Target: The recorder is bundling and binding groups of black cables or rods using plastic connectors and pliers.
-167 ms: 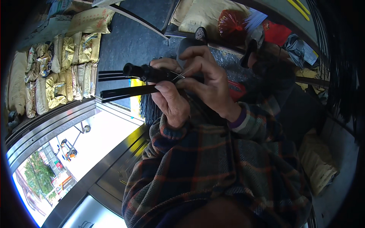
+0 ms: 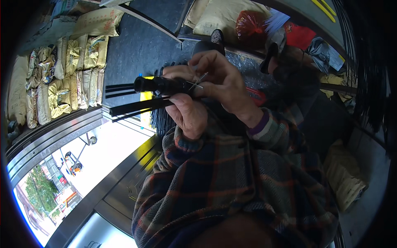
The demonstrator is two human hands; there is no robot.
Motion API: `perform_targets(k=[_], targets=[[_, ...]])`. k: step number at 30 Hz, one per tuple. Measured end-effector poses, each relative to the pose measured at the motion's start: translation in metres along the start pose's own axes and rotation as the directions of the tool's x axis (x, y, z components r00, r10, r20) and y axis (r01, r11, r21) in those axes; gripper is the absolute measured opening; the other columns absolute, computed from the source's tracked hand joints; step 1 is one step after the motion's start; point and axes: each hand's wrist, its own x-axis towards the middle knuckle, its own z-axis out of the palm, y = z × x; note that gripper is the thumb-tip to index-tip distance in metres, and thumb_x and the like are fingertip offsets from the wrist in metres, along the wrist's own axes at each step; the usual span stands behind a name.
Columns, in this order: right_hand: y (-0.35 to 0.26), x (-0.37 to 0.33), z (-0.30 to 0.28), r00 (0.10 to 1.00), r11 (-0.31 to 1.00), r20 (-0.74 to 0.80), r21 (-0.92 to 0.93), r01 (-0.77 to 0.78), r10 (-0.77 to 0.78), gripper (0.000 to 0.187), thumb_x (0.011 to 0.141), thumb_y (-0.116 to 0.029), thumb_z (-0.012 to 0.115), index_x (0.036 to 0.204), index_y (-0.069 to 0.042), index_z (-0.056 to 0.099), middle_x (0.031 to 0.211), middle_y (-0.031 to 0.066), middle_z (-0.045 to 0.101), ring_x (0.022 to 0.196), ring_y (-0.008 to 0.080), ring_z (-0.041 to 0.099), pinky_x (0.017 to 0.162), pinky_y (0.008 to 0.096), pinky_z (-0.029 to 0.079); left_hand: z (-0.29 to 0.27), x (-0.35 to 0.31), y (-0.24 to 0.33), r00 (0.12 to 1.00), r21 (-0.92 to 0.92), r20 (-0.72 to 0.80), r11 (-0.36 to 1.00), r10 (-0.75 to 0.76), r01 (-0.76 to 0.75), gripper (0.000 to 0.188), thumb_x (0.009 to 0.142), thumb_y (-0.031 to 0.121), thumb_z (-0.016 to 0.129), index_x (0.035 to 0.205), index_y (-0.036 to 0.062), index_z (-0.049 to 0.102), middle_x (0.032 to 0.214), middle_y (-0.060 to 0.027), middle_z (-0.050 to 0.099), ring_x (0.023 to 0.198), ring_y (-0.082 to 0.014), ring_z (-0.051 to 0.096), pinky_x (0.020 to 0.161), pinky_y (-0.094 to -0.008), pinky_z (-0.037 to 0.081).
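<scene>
My left hand (image 2: 188,115) is closed round a black tubular piece (image 2: 155,84) with a round open end facing left. Several thin black rods (image 2: 136,107) stick out to the left beside it, some under my left thumb. At the right end of the piece, two thin shiny metal wires (image 2: 197,84) cross each other. My right hand (image 2: 225,84) is at these wires with its fingers curled; thumb and forefinger are close to the wire ends and seem to pinch one. The fingertips partly hide the contact.
A bundle of black rods (image 2: 162,120) stands below my left hand. Packed tan sacks (image 2: 78,82) line the left, beside a bright doorway (image 2: 111,136). A red plastic bag (image 2: 250,25) lies at the far side. More black rods (image 2: 374,91) hang at the right.
My right thumb and forefinger have spread slightly at the wires, and one wire end now points farther up. The black piece has barely moved in my left hand.
</scene>
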Motion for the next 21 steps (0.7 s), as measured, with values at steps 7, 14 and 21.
perform_targets(k=[7,14,21], targets=[[-0.007,0.008,-0.013,0.982,0.986,0.115,0.058,-0.155,0.148,0.033,0.069,-0.006,0.072,0.09,-0.006,0.047,0.097,0.0039,0.049,0.089,0.0088,0.049,0.078,0.0223,0.043,0.003,0.008,0.004,0.998,0.043,0.066,0.999,-0.004,0.001,0.05,0.09,0.051,0.034,0.091,0.0021,0.044,0.084,-0.0078,0.041,0.077,-0.0166,0.043,0.071,-0.0285,0.038],[-0.009,0.012,-0.011,0.963,0.963,0.157,0.122,-0.24,0.22,0.033,0.069,-0.013,0.072,0.089,-0.007,0.046,0.098,0.003,0.046,0.093,0.0105,0.049,0.083,0.0243,0.04,-0.009,0.03,0.022,0.923,0.248,0.382,0.966,-0.032,-0.07,0.027,0.077,0.016,0.057,0.096,0.0015,0.045,0.086,-0.0065,0.042,0.081,-0.0146,0.042,0.076,-0.0288,0.035],[-0.055,0.013,-0.059,0.972,0.982,0.234,-0.189,0.021,0.025,0.014,0.079,-0.004,0.059,0.092,-0.003,0.055,0.108,0.0089,0.051,0.1,0.0167,0.05,0.087,0.0299,0.04,0.019,0.02,0.011,0.966,0.148,0.161,0.973,-0.201,0.178,0.027,0.077,-0.002,0.054,0.102,-0.0013,0.044,0.084,-0.008,0.046,0.079,-0.0156,0.046,0.073,-0.0308,0.038]])
